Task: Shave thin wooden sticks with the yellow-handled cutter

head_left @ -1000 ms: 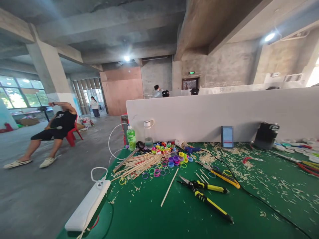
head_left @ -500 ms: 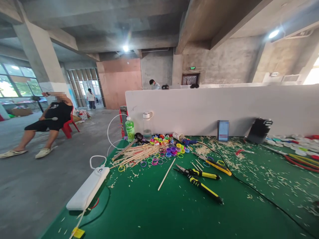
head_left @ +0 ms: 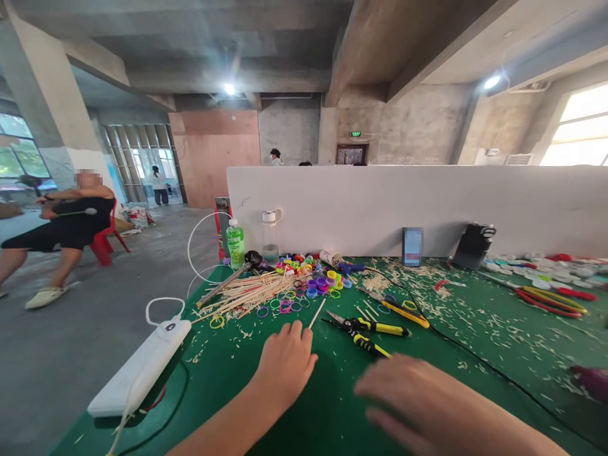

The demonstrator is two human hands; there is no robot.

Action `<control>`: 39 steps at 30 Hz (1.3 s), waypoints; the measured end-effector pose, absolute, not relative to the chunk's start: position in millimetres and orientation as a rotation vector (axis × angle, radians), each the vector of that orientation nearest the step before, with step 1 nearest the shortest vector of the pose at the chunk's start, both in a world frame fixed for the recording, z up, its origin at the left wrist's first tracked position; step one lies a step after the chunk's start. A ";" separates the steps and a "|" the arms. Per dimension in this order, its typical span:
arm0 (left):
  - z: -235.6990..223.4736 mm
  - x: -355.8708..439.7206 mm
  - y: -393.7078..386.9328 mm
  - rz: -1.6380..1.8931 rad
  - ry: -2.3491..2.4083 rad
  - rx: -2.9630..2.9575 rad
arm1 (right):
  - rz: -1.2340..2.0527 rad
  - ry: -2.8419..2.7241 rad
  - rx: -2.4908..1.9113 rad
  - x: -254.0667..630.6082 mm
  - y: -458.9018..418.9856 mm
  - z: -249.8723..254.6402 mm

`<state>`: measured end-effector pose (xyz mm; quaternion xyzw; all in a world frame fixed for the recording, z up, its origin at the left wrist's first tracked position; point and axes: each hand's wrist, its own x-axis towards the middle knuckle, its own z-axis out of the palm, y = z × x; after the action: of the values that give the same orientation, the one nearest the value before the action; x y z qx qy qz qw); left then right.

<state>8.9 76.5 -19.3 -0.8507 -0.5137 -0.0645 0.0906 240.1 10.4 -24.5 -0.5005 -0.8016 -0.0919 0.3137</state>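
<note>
My left hand is over the green table, palm down, with its fingers bent slightly and the thumb apart. It covers the lower part of a thin wooden stick; whether the fingertips touch the stick is hidden. My right hand, smeared by motion, hovers with its thumb spread from the fingers. It overlaps the end of one handle of the black-and-yellow pruning shears, which lie with their handles spread. No grip on the shears shows.
Loose wooden sticks, coloured rings and caps lie behind. Yellow-handled pliers and a black cable are to the right. A white power strip stands at the left edge. A white partition bounds the back; a person sits left.
Both my hands have come into view from below, the left over the stick and the right by the shears. The view has turned slightly right. The stick and shears appear unmoved.
</note>
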 end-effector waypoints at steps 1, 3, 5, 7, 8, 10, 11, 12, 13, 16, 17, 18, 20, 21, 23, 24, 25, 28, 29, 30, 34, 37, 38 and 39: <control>-27.1 7.5 84.4 -0.205 -1.572 -2.486 | -0.239 -2.178 -1.298 236.5 32.2 -17.7; -39.6 2.4 96.7 -0.212 -1.603 -2.427 | -0.308 -2.354 -1.329 229.9 70.5 -11.1; -46.0 -5.9 102.7 -0.203 -1.582 -2.431 | -0.422 -2.360 -1.444 225.3 95.8 -16.4; -46.5 -15.4 103.8 -0.218 -1.571 -2.439 | -0.428 -2.329 -1.554 223.9 106.1 -30.1; -45.4 -19.8 103.6 -0.235 -1.575 -2.439 | -0.426 -2.335 -1.580 224.4 107.0 -37.4; -43.0 -26.6 104.0 -0.270 -1.596 -2.443 | -0.438 -2.307 -1.630 227.1 104.4 -48.0; -42.5 -28.8 105.1 -0.303 -1.616 -2.446 | -0.446 -2.279 -1.662 228.8 102.5 -50.5; -42.7 -30.1 106.8 -0.367 -1.642 -2.455 | -0.448 -2.242 -1.706 230.4 101.0 -51.2; -43.6 -30.7 109.1 -0.486 -1.672 -2.464 | -0.441 -2.215 -1.755 231.7 100.1 -50.6; -48.0 -28.5 115.5 -1.114 -1.720 -2.519 | -0.387 -2.213 -1.872 233.5 100.1 -46.7; -48.9 -27.0 116.2 -1.302 -1.726 -2.547 | -0.385 -2.227 -1.882 233.4 100.5 -46.1; -49.1 -25.6 116.0 -1.442 -1.741 -2.585 | -0.398 -2.237 -1.879 232.8 100.7 -46.1; -47.5 -23.1 112.8 -1.651 -1.819 -2.660 | -0.455 -2.243 -1.860 231.3 101.0 -47.4; -46.0 -22.3 110.4 -1.737 -1.860 -2.690 | -0.484 -2.245 -1.854 230.5 101.0 -48.2; -42.8 -21.7 105.6 -1.880 -1.908 -2.737 | -0.515 -2.249 -1.845 229.6 101.0 -48.9; -41.5 -21.7 103.8 -1.944 -1.913 -2.746 | -0.514 -2.247 -1.832 229.6 101.0 -48.5; -40.3 -21.9 102.4 -2.007 -1.906 -2.750 | -0.507 -2.235 -1.810 229.9 101.1 -47.3; -37.6 -22.4 100.7 -2.169 -1.878 -2.749 | -0.401 -2.124 -1.656 231.5 100.2 -40.0; -36.3 -22.4 100.3 -2.203 -1.863 -2.746 | -0.326 -2.062 -1.584 231.7 99.3 -36.5; -34.6 -22.2 99.6 -2.218 -1.847 -2.743 | -0.228 -1.992 -1.512 231.4 97.9 -32.8; -24.4 -20.0 93.0 -2.111 -1.800 -2.729 | 0.318 -1.699 -1.214 222.3 87.5 -19.5; -18.0 -16.9 84.1 -1.990 -1.791 -2.710 | 0.635 -1.556 -1.015 207.9 78.6 -16.3; -16.8 -15.6 81.1 -1.963 -1.765 -2.690 | 0.698 -1.536 -1.005 202.8 76.2 -16.7; -16.2 -14.4 78.4 -1.944 -1.720 -2.670 | 0.745 -1.528 -1.027 198.2 74.4 -17.9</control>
<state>-14.4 78.4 -16.2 -0.6869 -0.4425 -0.5001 -0.2867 198.2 74.4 -17.9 -0.4331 -0.6445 0.3141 0.5463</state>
